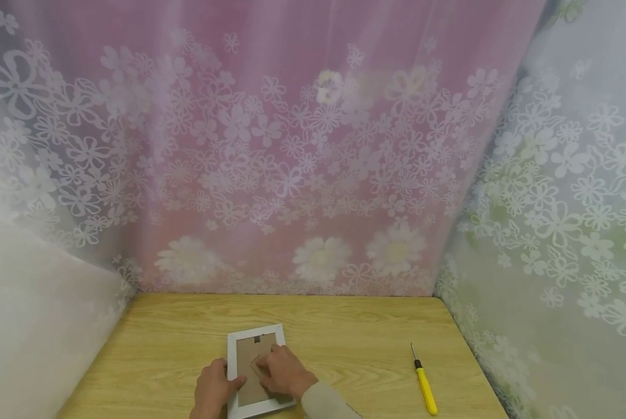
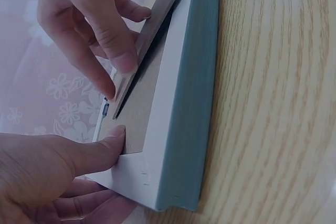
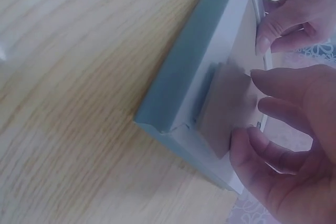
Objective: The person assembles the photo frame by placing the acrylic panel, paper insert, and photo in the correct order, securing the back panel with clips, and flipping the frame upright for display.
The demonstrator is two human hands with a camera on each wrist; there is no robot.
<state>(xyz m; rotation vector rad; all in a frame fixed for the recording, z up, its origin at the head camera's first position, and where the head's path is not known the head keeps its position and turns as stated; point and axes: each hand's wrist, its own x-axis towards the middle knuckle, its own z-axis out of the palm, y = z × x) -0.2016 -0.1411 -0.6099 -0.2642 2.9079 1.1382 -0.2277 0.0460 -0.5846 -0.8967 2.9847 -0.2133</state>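
Note:
A white picture frame (image 1: pixel 233 364) lies back side up on the table, its brown backing board (image 1: pixel 246 391) facing me. My left hand (image 1: pixel 213 385) grips the frame's left edge, with the thumb lying on the backing. Over the middle of the back is my right hand (image 1: pixel 285 372). In both wrist views, its thumb and fingers pinch a brown stand flap (image 3: pixel 227 109) that tilts up off the backing. A small dark metal piece (image 1: pixel 257 338) sits near the top of the back. The frame's side looks blue-green in the wrist views.
On the right of the wood-grain table (image 1: pixel 360 349) lies a screwdriver (image 1: pixel 425 387) with a yellow handle, its tip pointing away. Flower-patterned curtains (image 1: pixel 313 174) enclose the table at the back and on both sides.

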